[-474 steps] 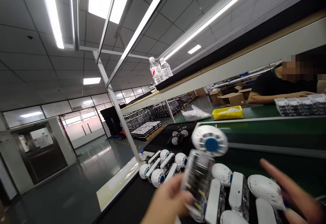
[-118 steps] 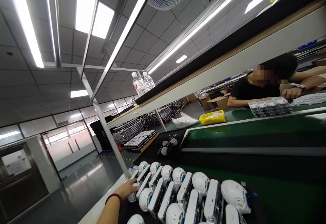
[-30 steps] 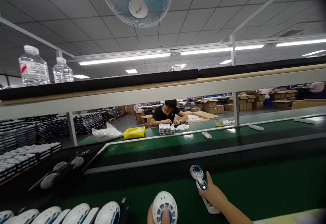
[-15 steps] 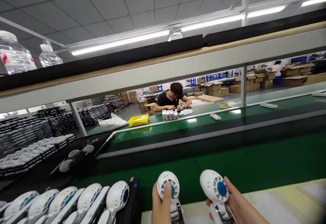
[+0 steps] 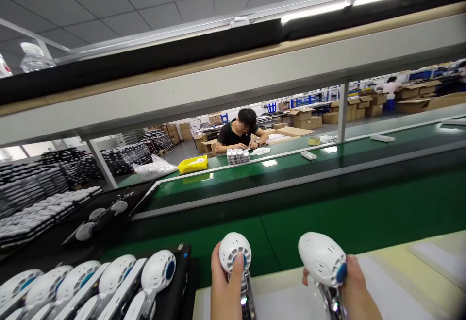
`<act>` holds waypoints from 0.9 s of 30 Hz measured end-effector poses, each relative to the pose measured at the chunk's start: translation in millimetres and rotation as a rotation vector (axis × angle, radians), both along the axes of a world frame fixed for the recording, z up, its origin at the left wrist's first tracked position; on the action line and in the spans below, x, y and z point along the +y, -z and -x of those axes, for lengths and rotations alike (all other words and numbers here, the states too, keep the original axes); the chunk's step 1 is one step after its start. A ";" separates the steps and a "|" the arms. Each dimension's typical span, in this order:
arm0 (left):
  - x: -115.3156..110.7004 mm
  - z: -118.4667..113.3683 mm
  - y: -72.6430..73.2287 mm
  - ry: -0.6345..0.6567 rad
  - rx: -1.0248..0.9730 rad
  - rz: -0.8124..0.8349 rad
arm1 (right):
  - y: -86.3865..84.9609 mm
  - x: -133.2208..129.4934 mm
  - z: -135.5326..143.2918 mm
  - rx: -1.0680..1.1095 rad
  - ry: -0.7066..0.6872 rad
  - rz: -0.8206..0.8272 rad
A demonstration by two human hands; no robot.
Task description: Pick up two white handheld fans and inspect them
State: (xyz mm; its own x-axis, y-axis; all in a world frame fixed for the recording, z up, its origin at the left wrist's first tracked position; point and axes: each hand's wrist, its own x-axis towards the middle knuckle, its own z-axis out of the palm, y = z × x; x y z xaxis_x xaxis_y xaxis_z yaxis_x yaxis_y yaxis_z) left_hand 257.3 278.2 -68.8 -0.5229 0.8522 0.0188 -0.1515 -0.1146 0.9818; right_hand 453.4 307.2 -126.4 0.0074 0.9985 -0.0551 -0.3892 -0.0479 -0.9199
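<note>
Left hand grips a white handheld fan, thumb on its blue hub. Right hand grips a second fan. No legible markings. Both above the pale bench edge; green conveyor beyond, factory hall.

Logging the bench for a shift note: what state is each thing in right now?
Left hand: shut on left fan, thumb on its hub.
Right hand: shut on right fan.
Left fan: upright, held.
Right fan: upright, turned sideways.
Tray of fans: filled, fans lying in a row.
</note>
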 end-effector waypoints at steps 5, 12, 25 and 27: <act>7.3 -5.2 15.7 0.110 -0.026 -0.206 | 19.1 6.3 -19.7 -0.123 0.113 -0.239; 31.7 17.9 82.0 0.361 -0.067 -0.044 | 25.3 7.8 -19.1 -0.398 -0.206 -0.406; 6.8 -0.3 59.6 0.740 -0.428 0.023 | 0.2 -15.9 -3.0 -0.476 -0.012 -0.041; 5.5 -1.8 58.7 0.743 -0.421 0.024 | -3.8 -19.0 -0.4 -0.278 -0.047 0.023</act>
State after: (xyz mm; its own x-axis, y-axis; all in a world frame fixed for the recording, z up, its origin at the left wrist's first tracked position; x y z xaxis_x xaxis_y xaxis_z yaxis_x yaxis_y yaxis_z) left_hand 259.2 283.7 -127.6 0.2126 0.9744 -0.0738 -0.5320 0.1788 0.8277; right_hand 453.8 288.2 -122.6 -0.0204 0.9966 -0.0802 -0.1185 -0.0821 -0.9896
